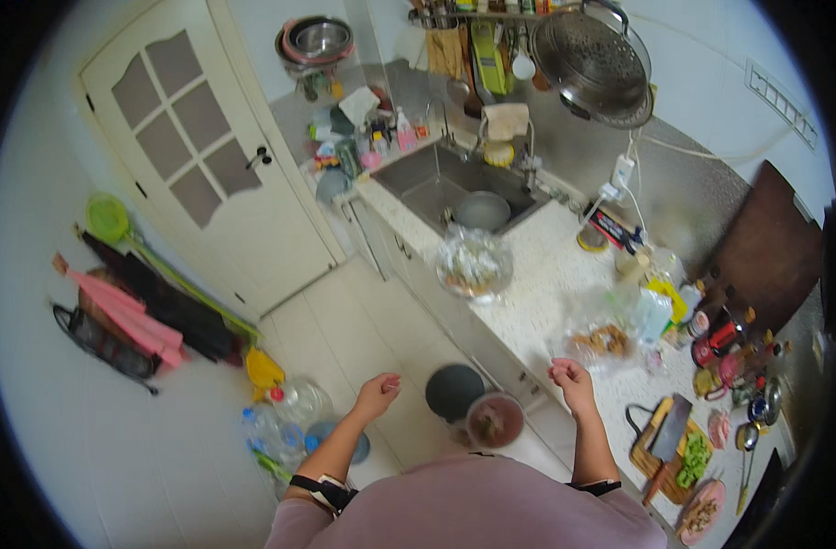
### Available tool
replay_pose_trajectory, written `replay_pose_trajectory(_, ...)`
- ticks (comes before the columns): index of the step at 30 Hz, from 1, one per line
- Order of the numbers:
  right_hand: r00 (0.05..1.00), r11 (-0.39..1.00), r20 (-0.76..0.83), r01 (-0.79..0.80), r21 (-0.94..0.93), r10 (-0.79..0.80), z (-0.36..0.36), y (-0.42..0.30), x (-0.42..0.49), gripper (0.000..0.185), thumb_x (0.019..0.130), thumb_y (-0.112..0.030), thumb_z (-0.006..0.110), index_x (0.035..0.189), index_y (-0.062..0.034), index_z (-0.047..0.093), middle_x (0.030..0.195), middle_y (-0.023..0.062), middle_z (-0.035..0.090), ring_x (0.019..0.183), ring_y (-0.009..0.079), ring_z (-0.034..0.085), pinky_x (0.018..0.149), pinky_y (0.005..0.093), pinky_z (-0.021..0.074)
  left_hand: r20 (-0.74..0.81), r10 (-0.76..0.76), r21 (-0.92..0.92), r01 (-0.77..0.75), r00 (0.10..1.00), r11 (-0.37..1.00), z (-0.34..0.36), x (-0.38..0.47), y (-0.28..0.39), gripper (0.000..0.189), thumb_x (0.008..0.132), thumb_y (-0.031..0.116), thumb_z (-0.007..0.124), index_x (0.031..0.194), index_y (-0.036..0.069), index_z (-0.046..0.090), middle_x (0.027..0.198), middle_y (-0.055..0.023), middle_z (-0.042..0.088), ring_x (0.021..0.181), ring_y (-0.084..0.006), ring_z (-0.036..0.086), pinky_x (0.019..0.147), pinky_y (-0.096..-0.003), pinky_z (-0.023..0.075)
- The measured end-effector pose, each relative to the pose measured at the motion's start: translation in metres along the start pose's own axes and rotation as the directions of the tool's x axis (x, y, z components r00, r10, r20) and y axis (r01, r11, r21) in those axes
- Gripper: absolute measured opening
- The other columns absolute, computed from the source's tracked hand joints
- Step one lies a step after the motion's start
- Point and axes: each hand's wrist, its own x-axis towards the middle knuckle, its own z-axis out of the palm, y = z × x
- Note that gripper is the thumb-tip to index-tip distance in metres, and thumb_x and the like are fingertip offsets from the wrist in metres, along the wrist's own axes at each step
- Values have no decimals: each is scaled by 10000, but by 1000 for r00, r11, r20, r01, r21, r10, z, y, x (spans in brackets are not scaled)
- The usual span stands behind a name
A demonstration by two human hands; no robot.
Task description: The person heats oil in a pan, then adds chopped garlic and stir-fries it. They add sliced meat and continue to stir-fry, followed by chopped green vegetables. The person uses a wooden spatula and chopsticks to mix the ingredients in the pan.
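Over the floor, my left hand (379, 396) is raised with its fingers partly curled, touching nothing. My right hand (570, 381) hovers by the counter's front edge, fingers bent, nearest to a clear plastic bag (600, 337) with brown food. Whether the fingers of either hand hold something small cannot be made out. To the right, a cleaver (672, 427) lies across a wooden cutting board (641, 453) beside chopped green vegetable (694, 458). A pink plate (714, 495) of chopped food is at the lower right. A plastic-covered bowl (474, 264) stands near the sink.
The sink (411, 180) holds a round metal basin (483, 211). Two buckets, one dark (454, 392) and one reddish (495, 420), stand on the floor near me. Bottles (723, 340) crowd the counter's back right. Large plastic bottles (300, 401) stand at left, and a wok lid (589, 62) hangs above.
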Motion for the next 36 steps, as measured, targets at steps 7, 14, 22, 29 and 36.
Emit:
replay_pose_trajectory(7, 993, 994, -26, 112, 12, -112, 55, -62, 112, 231, 894, -106, 567, 1082, 27, 575, 917, 81, 654, 857, 141, 614, 810, 263, 475, 0, 187, 57, -187, 982, 981, -90, 186, 60, 254, 846, 90, 621, 1092, 31, 607, 909, -62, 662, 788, -99, 598, 709, -245, 490)
replay_pose_trajectory(14, 925, 992, -364, 126, 30, -107, 57, -71, 139, 233, 877, -96, 592, 1078, 22, 582, 931, 90, 637, 882, 161, 610, 817, 273, 470, 96, 503, 334, -504, 859, 796, -112, 440, 160, 223, 806, 154, 638, 997, 39, 640, 865, -128, 666, 749, -221, 639, 693, -310, 500)
replay_pose_trajectory(22, 553, 992, -827, 20, 128, 96, 135, -64, 141, 173, 867, -127, 605, 1022, -51, 593, 868, 20, 637, 764, 87, 581, 703, 225, 452, -102, 728, 195, -704, 678, 683, -54, 739, 340, 334, 805, 191, 630, 1093, 24, 598, 953, -181, 661, 864, -299, 647, 770, -392, 495)
replay_pose_trajectory(29, 256, 995, -962, -24, 95, 98, 203, -100, 122, 243, 836, -55, 590, 1065, 24, 568, 934, 82, 626, 848, 147, 583, 753, 253, 445, -281, 626, 238, -579, 728, 780, -7, 842, 420, 543, 831, 238, 638, 1283, 35, 415, 1213, -198, 519, 1124, -352, 503, 899, -432, 443)
replay_pose_trajectory(36, 88, 994, -991, -59, 94, 99, 238, -97, 89, 291, 830, -80, 601, 1098, 31, 573, 956, 98, 638, 850, 164, 602, 739, 268, 460, -334, 672, 292, -605, 661, 740, -3, 853, 422, 353, 819, 200, 597, 1105, 8, 521, 1076, -200, 564, 1016, -377, 541, 856, -434, 441)
